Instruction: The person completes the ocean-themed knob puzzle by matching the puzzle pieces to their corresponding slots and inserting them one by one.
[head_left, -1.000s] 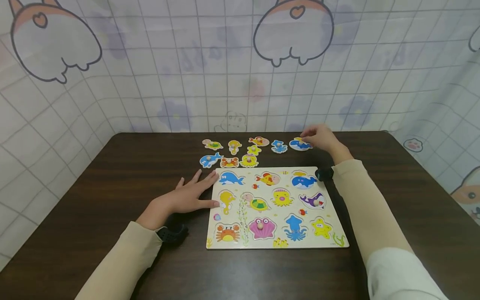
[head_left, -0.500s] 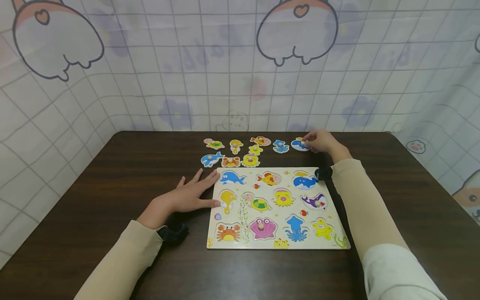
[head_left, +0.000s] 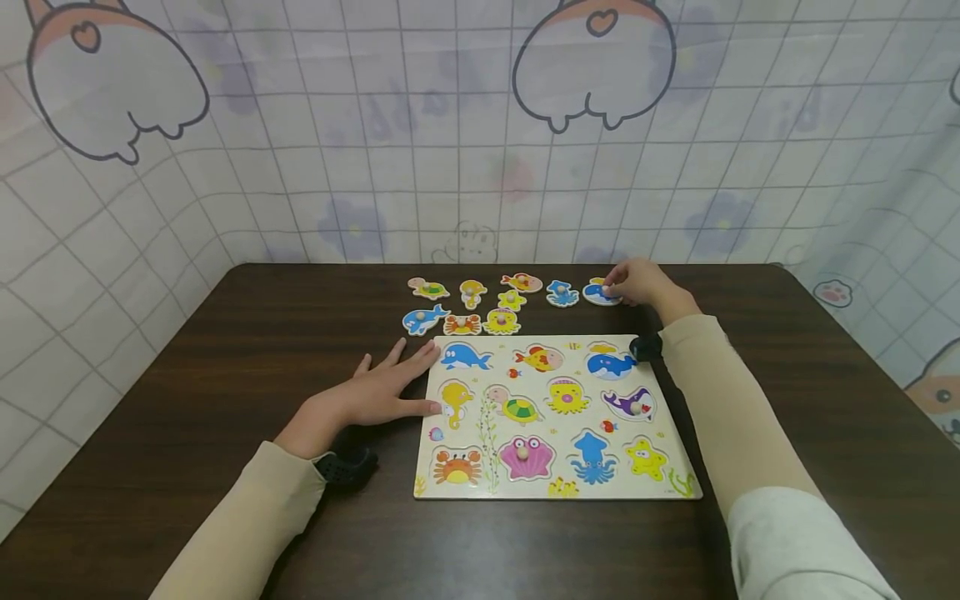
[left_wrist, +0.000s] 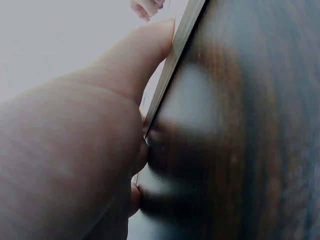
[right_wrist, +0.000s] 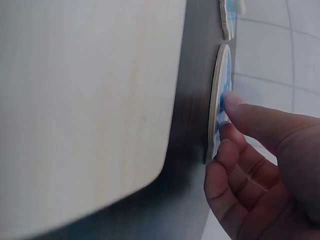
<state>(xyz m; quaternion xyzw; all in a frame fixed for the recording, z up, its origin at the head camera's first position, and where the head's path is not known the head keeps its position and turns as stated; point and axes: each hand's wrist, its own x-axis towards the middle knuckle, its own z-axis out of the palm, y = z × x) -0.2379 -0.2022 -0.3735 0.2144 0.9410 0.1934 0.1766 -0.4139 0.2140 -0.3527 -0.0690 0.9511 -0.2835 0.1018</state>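
Note:
My right hand [head_left: 641, 283] is at the back of the table, thumb and fingers pinching the whale puzzle piece [head_left: 595, 292] around its middle. In the right wrist view the whale piece [right_wrist: 218, 97] lies flat on the table, its knob hidden by the fingers. My left hand [head_left: 367, 398] spreads its fingers at the left edge of the puzzle board [head_left: 468, 439], thumb and fingertips touching that edge. A pink shell piece [head_left: 525, 458] and a purple fish piece [head_left: 628, 405] sit in their board slots, knobs showing.
Behind the board lie loose knobbed pieces: a turtle [head_left: 430, 289], seahorse [head_left: 472, 292], fish [head_left: 521, 282], starfish [head_left: 512, 300], squid [head_left: 562, 293], dolphin [head_left: 423, 319], crab [head_left: 462, 324] and octopus [head_left: 501, 322]. A grid-patterned cloth [head_left: 420, 167] rises behind the dark wooden table [head_left: 225, 383].
My right hand has come down slightly onto the whale piece, its fingers now closed in on it. The left hand and the board stay in place; the view shifted a little.

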